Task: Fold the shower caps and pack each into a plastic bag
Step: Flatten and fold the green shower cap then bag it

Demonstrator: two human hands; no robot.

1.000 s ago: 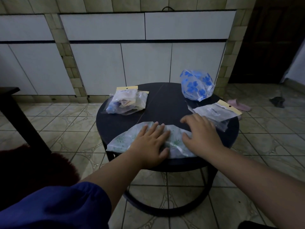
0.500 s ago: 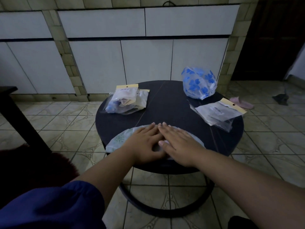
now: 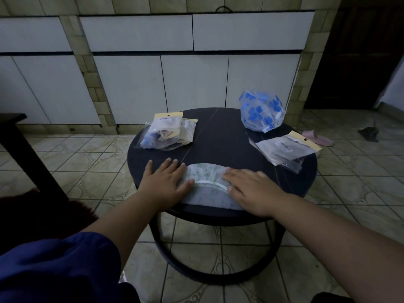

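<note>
Both of my hands lie flat, fingers straight, on a pale shower cap point(image 3: 204, 182) at the 6 o'clock edge of a round dark table point(image 3: 220, 141). Left hand point(image 3: 167, 181) presses the cap's left end, at about 7 o'clock on the tabletop, with the fingers spread wide and the thumb reaching across the cap's white elastic band. Right hand point(image 3: 251, 190) presses the right end, at about 5 o'clock, fingers close together and angled toward the middle. Neither hand grips anything; they only press down. Between them I see the cap as a flattened, half-round shape with a faint green print, its straight lower side running along the table's near rim.

At 11 o'clock on the table sits a pile of filled plastic bags point(image 3: 169, 134) with yellow header cards. At 1 o'clock stands a puffed clear shower cap with blue flowers point(image 3: 261, 111), not flattened. At 3 o'clock lies a stack of flat plastic bags point(image 3: 285, 148), also yellow-topped, slightly overhanging the rim.

A blue sleeve point(image 3: 56, 267) covers my left upper arm at the picture's lower left. White cabinet doors point(image 3: 131, 88) line the wall beyond the table, and a pink slipper point(image 3: 318, 138) rests on the tiled floor point(image 3: 76, 162) to the right.
</note>
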